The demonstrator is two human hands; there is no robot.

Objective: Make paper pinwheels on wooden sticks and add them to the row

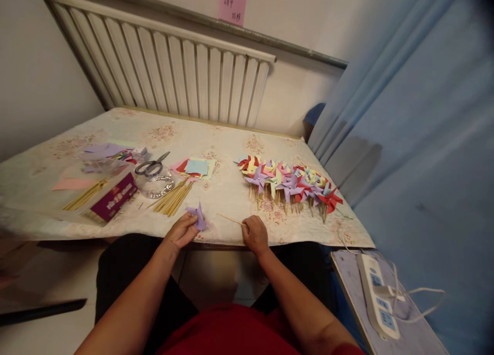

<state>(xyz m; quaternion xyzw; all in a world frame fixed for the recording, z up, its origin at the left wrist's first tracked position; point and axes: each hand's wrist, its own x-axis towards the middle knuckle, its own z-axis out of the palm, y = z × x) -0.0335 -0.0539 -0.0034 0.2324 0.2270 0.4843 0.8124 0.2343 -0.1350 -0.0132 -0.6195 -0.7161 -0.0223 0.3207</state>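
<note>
Left hand [183, 230]: grasping a lilac paper pinwheel [198, 218] between thumb and fingers, near the front edge of the worktop [227, 144], which is covered in a floral print.

Right hand [255, 234]: closed on one end of a thin wooden stick [230, 219], its free end directed toward the pinwheel but apart from it.

Finished pinwheels [291, 185]: a dense group in red, yellow, lilac, pink and pale blue, on sticks, right side of worktop.

Loose stick bundle [173, 198]: fanned, left of the lilac pinwheel. Just behind it, stacked paper squares [196, 167], pale blue uppermost.

Scissors [150, 167]: dark handles, beside a ring of silvery beads or pins [162, 187], exact kind unclear.

Box [116, 196]: purple panel with pale lettering, too small to read; more sticks [85, 195] lie alongside or within, which cannot be told.

Pink note [232, 4]: on the wall above the radiator [170, 61]; two handwritten lines, the upper apparently "284", the lower uncertain.

Power strip [378, 296]: white, blue socket faces, one white plug inserted, no brand legible; beside the blue curtain [420, 180].
</note>
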